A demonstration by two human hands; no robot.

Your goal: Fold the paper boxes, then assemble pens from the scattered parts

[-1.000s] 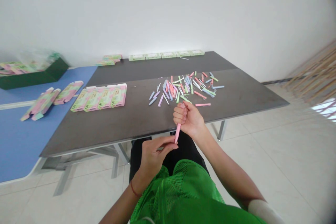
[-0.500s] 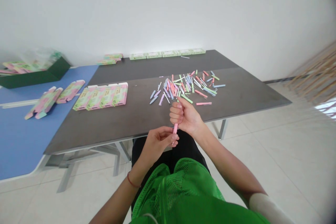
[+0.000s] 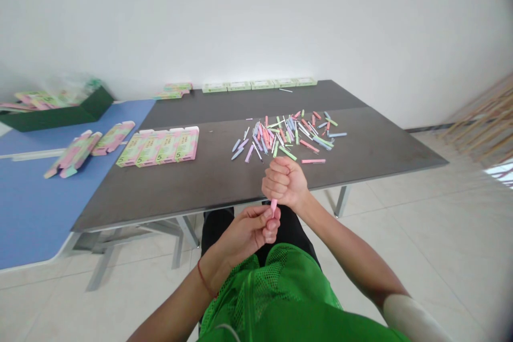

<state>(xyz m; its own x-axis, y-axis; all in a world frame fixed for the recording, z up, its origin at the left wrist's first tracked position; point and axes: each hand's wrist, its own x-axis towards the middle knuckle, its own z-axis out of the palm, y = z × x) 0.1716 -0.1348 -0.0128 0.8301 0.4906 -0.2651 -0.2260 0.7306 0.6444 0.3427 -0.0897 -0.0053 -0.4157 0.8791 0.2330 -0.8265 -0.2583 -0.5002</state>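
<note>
Between my two hands, just off the table's near edge, is a pink pen (image 3: 273, 206), mostly covered by fingers. My right hand (image 3: 282, 181) is wrapped in a fist round its upper part. Below it, my left hand (image 3: 258, 223) pinches the lower end between thumb and fingers. Beyond my hands on the dark table lies a loose heap of pen parts (image 3: 286, 133) in pink, red, green, blue and purple, with thin white refills among them. A single pink pen piece (image 3: 313, 161) lies at the heap's near right side.
Several pink and green boxes (image 3: 166, 147) lie in a row on the dark table (image 3: 216, 181). Flat green boxes (image 3: 262, 84) line the wall side. On the blue table (image 3: 32, 197) at left are more cartons (image 3: 114, 138) and a dark green tray (image 3: 60, 120).
My right hand has closed more tightly round the pink pen, and less of it shows. My left hand's fingers have curled in more. The view has shifted slightly.
</note>
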